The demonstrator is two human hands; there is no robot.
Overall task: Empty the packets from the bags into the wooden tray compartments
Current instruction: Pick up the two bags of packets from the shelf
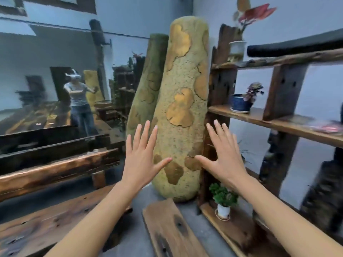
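1. Nearest to us, our two bare forearms enter from the bottom edge; the elbows are cut off by the frame.
2. Our left hand (142, 160) is raised with the back toward us, all fingers spread wide, holding nothing.
3. Our right hand (222, 158) is raised in the same way, fingers spread wide and empty, well apart from the left hand.
4. Below the hands lies a wooden plank (170, 230) on the grey floor; its near end is cut off by the bottom edge.
5. At the left is a low wooden bench (52, 169), blurred and hard to read in detail.
6. Behind the hands stands a tall mottled stone (183, 101), upright, partly hidden by our fingers at its lower part.
7. At the right is a rough wooden shelf (274, 123). On it we see a small green plant in a white pot (223, 203) low down, and a blue pot (239, 102) higher up.
8. On the same shelf, at the far right edge, something red and white (328, 127) lies flat; it is too blurred to tell whether these are packets.
9. We cannot find the bags or the wooden tray in this view.
10. Farthest at the left, a mirror (46, 75) shows a standing person, blurred.
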